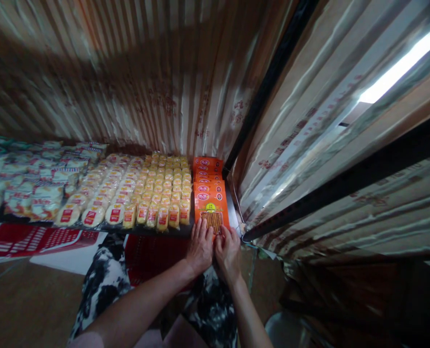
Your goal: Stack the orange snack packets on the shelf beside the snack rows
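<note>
At the right end of the shelf, a row of flat orange snack packets (209,187) lies overlapped from back to front. The front packet has a window showing brown sticks inside. My left hand (200,247) rests over this packet's near left edge, its fingertips on top. My right hand (228,252) grips the near right corner with bent fingers. Both thumbs come close together at the front edge, partly hidden. Just left of the packets stand rows of small yellow-wrapped cakes (164,193).
Further left on the dark shelf (109,229) lie round pale wrapped cakes (93,216) and white bags (47,200). Corrugated sheeting (135,72) closes the back. Black metal posts (261,87) stand at the right. A red basket (37,239) sits beneath the shelf.
</note>
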The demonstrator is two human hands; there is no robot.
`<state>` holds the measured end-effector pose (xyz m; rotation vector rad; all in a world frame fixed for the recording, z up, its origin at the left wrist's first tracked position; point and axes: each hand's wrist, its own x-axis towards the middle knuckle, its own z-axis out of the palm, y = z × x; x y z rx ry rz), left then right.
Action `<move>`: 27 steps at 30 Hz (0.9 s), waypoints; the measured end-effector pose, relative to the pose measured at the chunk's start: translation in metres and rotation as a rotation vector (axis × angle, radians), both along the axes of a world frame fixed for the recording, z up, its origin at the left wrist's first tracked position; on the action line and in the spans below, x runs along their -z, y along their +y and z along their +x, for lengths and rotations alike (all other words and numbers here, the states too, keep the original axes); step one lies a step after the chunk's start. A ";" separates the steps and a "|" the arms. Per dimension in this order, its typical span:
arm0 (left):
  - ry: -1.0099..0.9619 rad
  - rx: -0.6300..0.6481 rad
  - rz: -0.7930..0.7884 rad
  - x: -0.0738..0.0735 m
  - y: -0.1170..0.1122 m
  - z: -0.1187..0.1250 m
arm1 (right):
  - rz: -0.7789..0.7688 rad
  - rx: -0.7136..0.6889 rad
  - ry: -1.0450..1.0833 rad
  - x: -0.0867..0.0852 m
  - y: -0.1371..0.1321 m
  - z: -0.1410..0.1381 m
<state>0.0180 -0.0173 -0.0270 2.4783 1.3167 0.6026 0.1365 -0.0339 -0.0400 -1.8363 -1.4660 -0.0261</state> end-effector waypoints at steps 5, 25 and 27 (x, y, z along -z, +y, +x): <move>0.020 -0.011 -0.014 0.000 0.002 0.001 | 0.025 0.010 -0.154 -0.003 0.006 -0.004; 0.047 0.043 -0.078 -0.016 0.009 -0.002 | -0.052 -0.183 -0.316 0.010 0.045 0.011; 0.053 0.047 -0.091 -0.017 0.011 -0.002 | -0.052 -0.174 -0.334 0.008 0.045 0.011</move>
